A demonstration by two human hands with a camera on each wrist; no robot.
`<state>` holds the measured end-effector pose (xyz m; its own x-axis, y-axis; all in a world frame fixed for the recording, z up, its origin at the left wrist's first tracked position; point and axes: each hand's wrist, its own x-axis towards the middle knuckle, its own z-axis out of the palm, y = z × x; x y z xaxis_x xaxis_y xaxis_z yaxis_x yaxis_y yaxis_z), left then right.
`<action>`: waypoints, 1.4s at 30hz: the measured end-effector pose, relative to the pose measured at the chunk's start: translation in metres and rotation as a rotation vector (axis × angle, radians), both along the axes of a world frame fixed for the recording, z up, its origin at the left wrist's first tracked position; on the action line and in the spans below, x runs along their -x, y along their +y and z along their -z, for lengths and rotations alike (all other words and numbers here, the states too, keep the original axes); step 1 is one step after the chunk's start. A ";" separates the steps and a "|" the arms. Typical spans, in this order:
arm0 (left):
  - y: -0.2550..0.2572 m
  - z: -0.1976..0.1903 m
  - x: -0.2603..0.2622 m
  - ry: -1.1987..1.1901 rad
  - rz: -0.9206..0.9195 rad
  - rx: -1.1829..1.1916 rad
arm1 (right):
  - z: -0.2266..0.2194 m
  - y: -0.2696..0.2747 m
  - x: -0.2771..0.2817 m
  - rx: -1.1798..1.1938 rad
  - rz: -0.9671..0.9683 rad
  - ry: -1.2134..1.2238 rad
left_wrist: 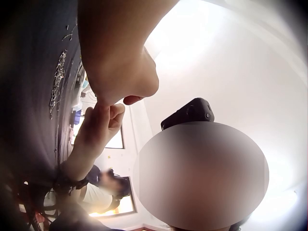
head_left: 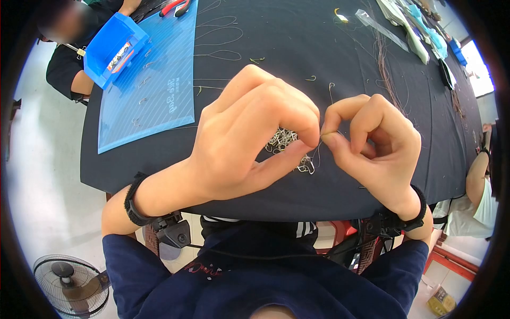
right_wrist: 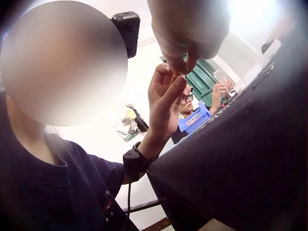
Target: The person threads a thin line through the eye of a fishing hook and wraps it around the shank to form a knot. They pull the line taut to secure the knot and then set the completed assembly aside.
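My left hand point(head_left: 234, 127) and right hand point(head_left: 390, 133) meet fingertip to fingertip over the black table. Each pinches a thin fishing line point(head_left: 318, 158) between thumb and index finger, and a loose end hangs below. Whether a hook sits between the fingertips I cannot tell. Just behind and under the left fingers lies a heap of silvery fish hooks point(head_left: 280, 139), partly covered by that hand. In the left wrist view the heap point(left_wrist: 57, 84) shows beside the raised hands. From the right wrist, the left thumb point(right_wrist: 174, 91) points up toward the right fingertips.
A blue-edged clear plastic sheet point(head_left: 159, 90) with hooks and lines lies at left, a blue bin point(head_left: 114, 48) on it. Red-handled pliers point(head_left: 174, 6) are at the back. Single hooks point(head_left: 311, 78) and a brown line bundle point(head_left: 387, 69) lie beyond my hands. Other people sit around.
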<state>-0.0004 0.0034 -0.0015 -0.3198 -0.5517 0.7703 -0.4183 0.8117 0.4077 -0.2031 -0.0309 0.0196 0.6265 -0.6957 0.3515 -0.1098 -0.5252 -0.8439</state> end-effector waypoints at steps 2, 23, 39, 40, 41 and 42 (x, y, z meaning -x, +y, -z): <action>-0.001 0.000 -0.001 -0.027 0.014 0.004 | 0.000 0.001 0.000 -0.004 -0.009 0.007; 0.000 0.001 -0.003 -0.044 0.029 0.001 | 0.001 -0.002 0.002 0.041 -0.035 0.021; 0.002 -0.004 -0.004 0.020 0.027 -0.076 | 0.000 -0.002 0.004 0.032 -0.032 -0.005; 0.001 -0.003 -0.003 0.019 0.028 -0.071 | -0.001 -0.002 0.004 0.034 -0.033 -0.003; 0.001 -0.003 -0.003 0.011 0.029 -0.069 | -0.001 -0.002 0.004 0.036 -0.035 -0.002; 0.001 -0.002 -0.004 0.002 0.030 -0.067 | -0.001 -0.002 0.004 0.039 -0.034 -0.003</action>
<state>0.0034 0.0040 0.0007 -0.3352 -0.5920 0.7329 -0.3930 0.7949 0.4623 -0.2072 -0.0325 0.0202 0.6485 -0.6594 0.3804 -0.0883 -0.5615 -0.8228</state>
